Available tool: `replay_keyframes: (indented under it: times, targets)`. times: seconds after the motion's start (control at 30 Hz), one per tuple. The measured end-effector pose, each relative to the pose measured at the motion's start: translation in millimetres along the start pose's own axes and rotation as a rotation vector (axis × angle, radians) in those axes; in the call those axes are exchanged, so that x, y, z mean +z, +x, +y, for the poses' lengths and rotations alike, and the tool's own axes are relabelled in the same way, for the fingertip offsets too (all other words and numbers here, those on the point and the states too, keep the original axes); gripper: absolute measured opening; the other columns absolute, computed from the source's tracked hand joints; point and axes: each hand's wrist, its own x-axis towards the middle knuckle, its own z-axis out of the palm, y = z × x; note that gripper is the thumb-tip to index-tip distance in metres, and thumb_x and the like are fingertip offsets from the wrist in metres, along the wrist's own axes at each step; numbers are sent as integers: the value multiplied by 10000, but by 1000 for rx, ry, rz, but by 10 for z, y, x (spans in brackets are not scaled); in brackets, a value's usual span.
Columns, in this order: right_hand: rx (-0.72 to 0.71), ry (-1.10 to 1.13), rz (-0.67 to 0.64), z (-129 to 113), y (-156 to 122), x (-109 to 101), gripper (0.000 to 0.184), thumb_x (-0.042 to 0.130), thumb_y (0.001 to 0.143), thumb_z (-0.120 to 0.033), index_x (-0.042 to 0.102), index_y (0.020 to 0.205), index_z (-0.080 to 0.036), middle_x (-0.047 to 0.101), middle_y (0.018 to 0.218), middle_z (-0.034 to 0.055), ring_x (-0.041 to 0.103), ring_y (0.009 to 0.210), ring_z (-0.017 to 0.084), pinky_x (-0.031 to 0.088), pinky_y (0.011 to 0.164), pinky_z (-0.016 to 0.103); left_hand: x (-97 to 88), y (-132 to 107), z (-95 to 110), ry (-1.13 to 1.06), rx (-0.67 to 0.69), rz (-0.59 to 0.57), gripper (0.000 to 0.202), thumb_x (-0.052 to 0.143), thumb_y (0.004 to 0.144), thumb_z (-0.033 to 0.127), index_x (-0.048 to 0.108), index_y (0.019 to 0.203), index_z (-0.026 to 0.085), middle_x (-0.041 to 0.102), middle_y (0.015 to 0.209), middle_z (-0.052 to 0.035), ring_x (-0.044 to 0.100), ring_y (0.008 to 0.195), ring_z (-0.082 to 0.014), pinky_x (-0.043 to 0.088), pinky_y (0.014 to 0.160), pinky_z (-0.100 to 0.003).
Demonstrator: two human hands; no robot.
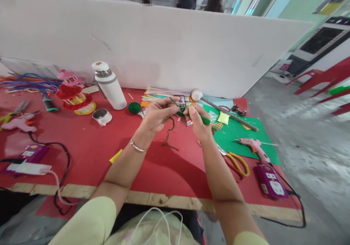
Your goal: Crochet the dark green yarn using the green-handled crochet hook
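Fingers of the left hand (157, 115) pinch green yarn (181, 112) right of the ball (134, 108); those of the right hand (201, 124) grasp a green handle (205, 120). The hands nearly meet, forearms (131, 154) converging over the desk (93, 157). A flask (111, 90) and a cup (105, 121) stand left of the ball.

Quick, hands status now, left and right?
Left hand: closed, pinching green yarn between thumb and fingers.
Right hand: closed, holding a green-handled tool, tip at the yarn.
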Motion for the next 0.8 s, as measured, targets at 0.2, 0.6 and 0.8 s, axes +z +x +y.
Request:
replay_keyframes:
  times: [0.2, 0.6, 0.8]
  targets:
    - [-6, -47, 24, -34, -1, 13, 447, 588, 999, -607, 709, 803, -224, 583, 612, -30, 550, 531, 120, 447, 538, 287, -22, -8, 8, 63, 53, 49, 359, 963, 584, 240, 820, 909, 184, 610, 613, 29, 375, 439, -29, 178, 385, -202]
    - [-272, -368, 26, -220, -25, -4, 317, 570, 1055, -407, 678, 818, -226, 631, 734, 10, 591, 734, 162, 475, 734, 334, -12, -20, -1, 230, 278, 164, 367, 951, 647, 325, 826, 965, 194, 546, 612, 53, 345, 472, -37, 228, 420, -217]
    - [-406, -495, 20, -164, -18, 8, 213, 579, 1050, -304, 672, 873, -230, 653, 790, 29, 596, 752, 175, 470, 715, 340, -5, -3, -28, 218, 262, 227, 462, 923, 696, 311, 815, 1140, 236, 553, 642, 73, 339, 465, -34, 260, 424, -220]
